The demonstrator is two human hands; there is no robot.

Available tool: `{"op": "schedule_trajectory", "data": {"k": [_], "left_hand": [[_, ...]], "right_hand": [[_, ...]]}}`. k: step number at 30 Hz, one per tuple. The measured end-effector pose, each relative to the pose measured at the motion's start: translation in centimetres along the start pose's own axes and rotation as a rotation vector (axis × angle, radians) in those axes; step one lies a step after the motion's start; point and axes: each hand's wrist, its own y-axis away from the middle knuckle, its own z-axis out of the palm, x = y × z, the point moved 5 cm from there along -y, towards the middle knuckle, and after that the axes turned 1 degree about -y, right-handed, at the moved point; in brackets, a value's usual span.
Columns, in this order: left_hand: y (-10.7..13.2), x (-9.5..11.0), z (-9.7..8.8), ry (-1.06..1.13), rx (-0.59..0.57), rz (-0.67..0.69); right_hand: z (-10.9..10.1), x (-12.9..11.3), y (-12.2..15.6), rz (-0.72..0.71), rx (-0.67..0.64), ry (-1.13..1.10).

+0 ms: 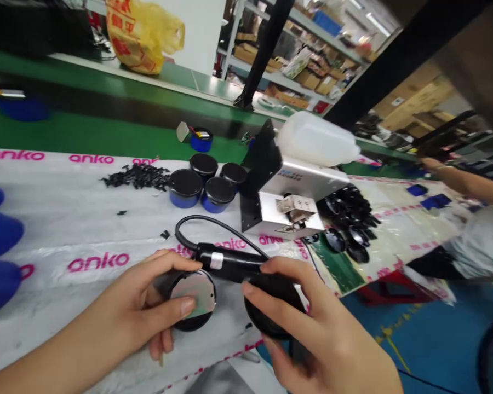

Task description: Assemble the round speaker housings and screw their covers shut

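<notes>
My left hand (143, 301) grips a round black disc (204, 293) by its edges, the thumb pressed on its pale, shiny face. A short gap to the right, my right hand (328, 328) has its fingers closed around a round black cap-like part (265, 314), partly hidden by the fingers. Just behind both hands, a black cylindrical tool (240, 265) with a white label and a looped black cable lies on the covered bench. Beyond it stand several blue round cases (217, 196) with black tops, grouped together.
A metal dispenser (308, 178) bearing a white plastic bottle (314, 139) stands behind the right hand. Small black pieces (142, 177) are heaped at back left, glossy black parts (347, 224) at right. Blue domed parts (0, 235) line the left edge. Another person's arm (464, 180) reaches in at far right.
</notes>
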Motion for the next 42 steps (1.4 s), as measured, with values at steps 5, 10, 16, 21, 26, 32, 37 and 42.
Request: {"op": "schedule_trajectory", "data": {"k": [5,10,16,21,26,32,37,42], "left_hand": [[-0.1,-0.6,-0.3,0.011,-0.084,-0.048],[-0.6,-1.1,-0.5,0.022,-0.161,-0.013],[-0.3,-0.5,-0.4,0.046,-0.073,-0.011],[0.2,-0.6,-0.2,0.032,-0.005,-0.01],[0.2,-1.0,-0.2,0.0,0.037,-0.021],[0.2,-0.8,-0.1,0.004,0.016,-0.005],[0.1,-0.8,-0.1,0.018,-0.005,0.015],[0.0,-1.0,-0.2,0.0,-0.036,0.023]], "right_hand": [[3.3,-0.7,-2.3,-0.031,-0.171,-0.001],[4.6,-0.9,-2.4,0.086,-0.029,-0.259],[3.3,-0.3,-1.4,0.172,0.315,-0.667],[3.7,0.1,-1.5,0.34,0.533,-1.024],[4.9,-1.2,-1.8,0.201,0.555,-1.079],[4.5,-1.0,-1.6,0.199,0.532,-0.782],[3.2,-0.9,-1.6,0.2,0.506,-0.709],[3.9,-1.2,-1.8,0.127,0.422,-0.703]]}}
